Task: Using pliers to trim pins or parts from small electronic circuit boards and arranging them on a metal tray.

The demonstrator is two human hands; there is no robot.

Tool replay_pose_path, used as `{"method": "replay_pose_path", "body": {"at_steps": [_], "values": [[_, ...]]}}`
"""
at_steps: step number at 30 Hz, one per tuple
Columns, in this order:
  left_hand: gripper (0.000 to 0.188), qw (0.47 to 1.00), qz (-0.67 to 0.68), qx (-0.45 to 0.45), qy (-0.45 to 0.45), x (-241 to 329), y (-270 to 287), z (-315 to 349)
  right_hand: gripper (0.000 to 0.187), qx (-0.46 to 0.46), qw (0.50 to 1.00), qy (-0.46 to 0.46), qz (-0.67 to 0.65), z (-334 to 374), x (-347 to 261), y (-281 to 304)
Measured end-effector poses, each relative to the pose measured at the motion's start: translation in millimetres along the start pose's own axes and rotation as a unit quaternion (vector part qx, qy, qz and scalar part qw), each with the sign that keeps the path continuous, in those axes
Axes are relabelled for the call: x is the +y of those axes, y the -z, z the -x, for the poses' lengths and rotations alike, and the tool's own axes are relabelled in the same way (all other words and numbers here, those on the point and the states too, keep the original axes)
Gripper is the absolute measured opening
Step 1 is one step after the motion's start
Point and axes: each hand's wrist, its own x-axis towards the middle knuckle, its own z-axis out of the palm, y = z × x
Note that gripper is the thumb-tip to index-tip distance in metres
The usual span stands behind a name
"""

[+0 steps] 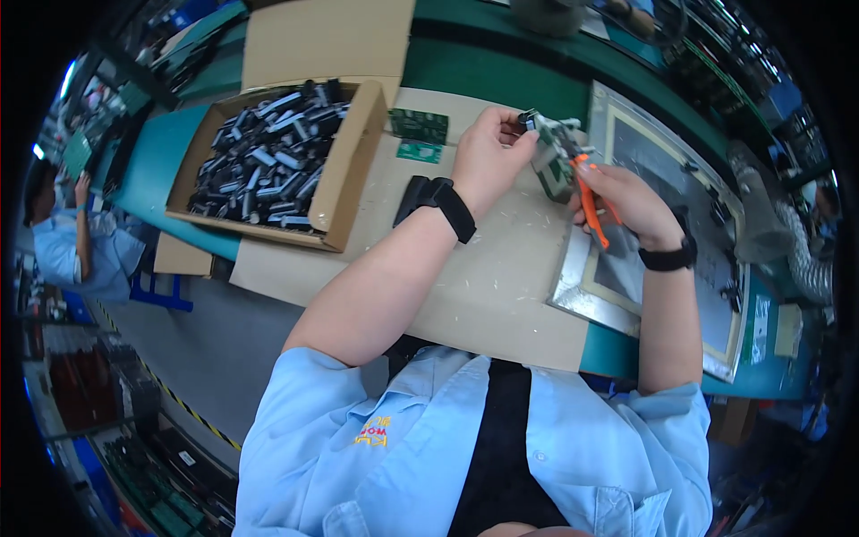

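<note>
My left hand (489, 154) is closed in a pinch on a small black component (527, 120), partly hidden by the fingers. My right hand (633, 204) grips orange-handled cutters (590, 211) whose jaws point up and left, towards that component. Around the jaws is a blurred green and white piece (555, 170); I cannot tell whether it is a circuit board or what supports it. Left of my left hand lie two green circuit boards, a larger dark one (420, 126) and a smaller bright one (419, 151). Short clipped bits are scattered on the cardboard sheet (465, 309).
An open cardboard box (338, 192) full of black and silver cylindrical parts stands on the left. A metal-edged frame (577, 300) lies on the right of the teal bench. Beyond it is a flexible duct (805, 255). Another person (80, 246) stands at far left.
</note>
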Motion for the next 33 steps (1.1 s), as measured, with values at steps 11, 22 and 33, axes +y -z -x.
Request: {"method": "replay_pose_path", "body": {"at_steps": [11, 22, 33], "values": [[0.034, 0.787, 0.469, 0.392, -0.083, 49, 104, -25, 0.039, -0.044, 0.990, 0.058, -0.118, 0, 19, 17], [0.024, 0.974, 0.197, 0.109, 0.025, 22, 56, -22, 0.035, 0.059, 0.991, 0.077, -0.088, 5, 17, 19], [0.021, 0.986, -0.043, -0.153, 0.043, 19, 22, 9, 0.027, 0.199, 0.972, 0.054, 0.110, 24, 24, 80]]}}
